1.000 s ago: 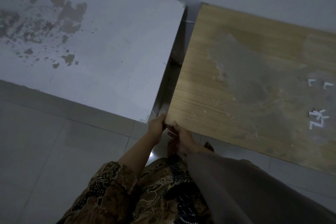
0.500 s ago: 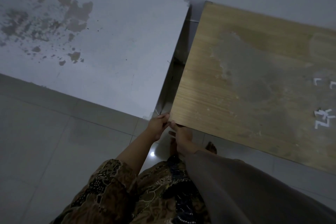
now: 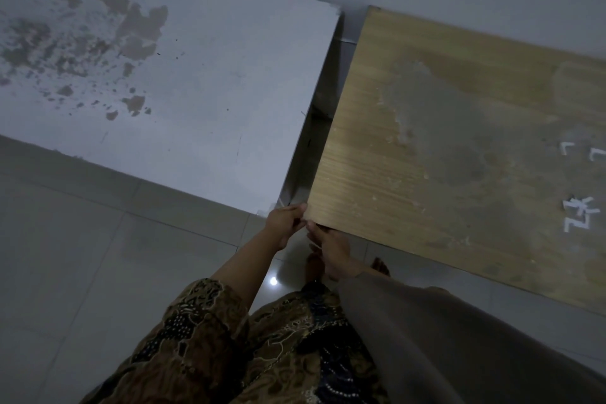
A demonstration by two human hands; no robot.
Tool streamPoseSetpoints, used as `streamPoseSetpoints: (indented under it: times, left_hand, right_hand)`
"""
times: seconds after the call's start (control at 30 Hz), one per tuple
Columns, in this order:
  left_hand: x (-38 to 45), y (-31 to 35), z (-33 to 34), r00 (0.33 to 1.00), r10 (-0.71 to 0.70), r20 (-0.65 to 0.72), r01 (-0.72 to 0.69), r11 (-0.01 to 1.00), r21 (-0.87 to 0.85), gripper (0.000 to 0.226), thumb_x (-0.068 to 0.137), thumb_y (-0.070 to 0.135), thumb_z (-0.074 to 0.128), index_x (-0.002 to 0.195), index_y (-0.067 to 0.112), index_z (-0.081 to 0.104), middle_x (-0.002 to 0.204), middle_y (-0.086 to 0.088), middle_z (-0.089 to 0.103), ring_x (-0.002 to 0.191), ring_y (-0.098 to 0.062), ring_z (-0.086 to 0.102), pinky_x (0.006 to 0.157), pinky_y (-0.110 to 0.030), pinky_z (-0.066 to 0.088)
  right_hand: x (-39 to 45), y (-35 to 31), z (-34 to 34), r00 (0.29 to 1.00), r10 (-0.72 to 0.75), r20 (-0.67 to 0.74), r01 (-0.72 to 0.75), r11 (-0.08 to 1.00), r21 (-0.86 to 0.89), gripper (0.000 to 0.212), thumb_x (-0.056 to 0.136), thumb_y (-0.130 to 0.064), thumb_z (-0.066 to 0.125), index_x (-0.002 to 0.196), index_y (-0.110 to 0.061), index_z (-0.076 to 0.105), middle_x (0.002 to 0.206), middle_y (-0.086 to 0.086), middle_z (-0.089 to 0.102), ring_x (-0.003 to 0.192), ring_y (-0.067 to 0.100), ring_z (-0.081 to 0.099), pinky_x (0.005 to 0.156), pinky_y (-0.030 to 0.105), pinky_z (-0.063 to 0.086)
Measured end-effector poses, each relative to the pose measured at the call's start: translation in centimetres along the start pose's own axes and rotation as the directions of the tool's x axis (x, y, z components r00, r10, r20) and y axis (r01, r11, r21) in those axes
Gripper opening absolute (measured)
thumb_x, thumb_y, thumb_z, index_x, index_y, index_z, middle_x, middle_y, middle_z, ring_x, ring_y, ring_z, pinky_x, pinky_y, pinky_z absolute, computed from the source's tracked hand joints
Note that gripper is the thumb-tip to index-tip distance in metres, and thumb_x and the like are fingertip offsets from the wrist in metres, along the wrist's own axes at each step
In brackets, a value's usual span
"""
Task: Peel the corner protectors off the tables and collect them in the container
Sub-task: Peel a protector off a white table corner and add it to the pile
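Both hands at the wooden desk's near corner

As before, the left hand (image 3: 284, 226) curls at the corner of the wooden desk (image 3: 442, 154); the right hand (image 3: 331, 248) has dropped just below the edge, its grip pinching something pale, too small to identify. Peeled corner protectors (image 3: 578, 211) lie on that desk's right side.

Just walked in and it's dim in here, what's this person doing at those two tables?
A person is working with both hands at the near corner of the wooden table. The left hand and right hand pinch at that corner, seemingly peeling something off. Small white pieces lie further along that table. The white table sits alongside, untouched.
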State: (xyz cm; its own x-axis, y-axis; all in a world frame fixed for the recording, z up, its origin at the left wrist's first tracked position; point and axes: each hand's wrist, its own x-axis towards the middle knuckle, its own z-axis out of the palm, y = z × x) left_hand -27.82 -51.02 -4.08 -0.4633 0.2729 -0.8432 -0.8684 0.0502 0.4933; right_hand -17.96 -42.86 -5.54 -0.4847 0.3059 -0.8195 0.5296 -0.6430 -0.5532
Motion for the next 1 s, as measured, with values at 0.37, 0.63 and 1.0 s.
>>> streamPoseSetpoints:
  times: [0.37,0.63,1.0]
  left_hand:
    - [0.4,-0.1,-0.1,0.999,0.031,-0.019,-0.03,0.999,0.043,0.023,0.093,0.01,0.058,0.11,-0.004,0.063,0.104,-0.015,0.066,0.084,-0.019,0.066,0.063,-0.019,0.058]
    - [0.9,0.1,-0.3,0.998,0.05,-0.043,-0.044,0.993,0.111,0.025,0.087,0.011,0.067,0.107,-0.003,0.065,0.095,-0.014,0.066,0.08,-0.019,0.066,0.06,-0.018,0.058]
    - [0.8,0.2,-0.2,0.997,0.057,-0.048,-0.05,0.99,0.134,0.022,0.088,0.009,0.066,0.107,-0.002,0.065,0.096,-0.013,0.066,0.082,-0.019,0.065,0.062,-0.02,0.059]
  right_hand:
    - [0.3,0.3,1.5,0.997,0.026,-0.073,-0.022,0.998,0.067,0.016,0.092,-0.024,0.064,0.106,-0.016,0.066,0.1,-0.001,0.072,0.09,0.015,0.069,0.069,0.028,0.053]
    - [0.4,0.5,-0.1,0.999,-0.006,-0.032,0.006,1.0,-0.008,0.007,0.082,-0.018,0.076,0.088,-0.018,0.072,0.086,-0.002,0.072,0.079,0.01,0.067,0.062,0.021,0.05]
    - [-0.2,0.5,1.1,0.996,-0.009,-0.086,0.016,0.997,0.074,0.008,0.086,-0.017,0.07,0.094,-0.017,0.07,0.088,-0.003,0.073,0.079,0.011,0.069,0.062,0.024,0.051]
